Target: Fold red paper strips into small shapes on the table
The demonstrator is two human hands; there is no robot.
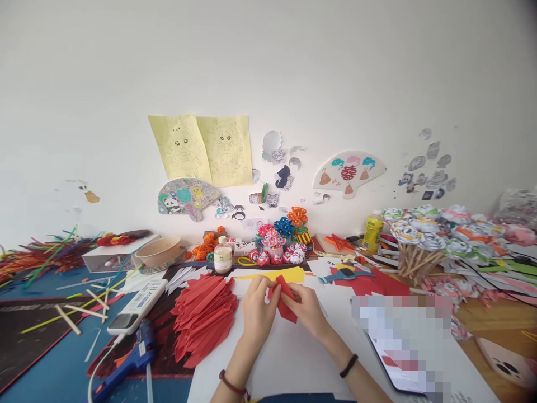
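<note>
At the frame's lower centre, the left hand [257,307] and right hand [309,309] pinch a narrow red paper piece [287,311] (apparently folded, partly hidden).

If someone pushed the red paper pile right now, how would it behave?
The red paper pile would probably slide apart: its pieces overlap unevenly, with no band visible. Each piece looks thin, so likely light, though folds may stiffen it slightly.
</note>
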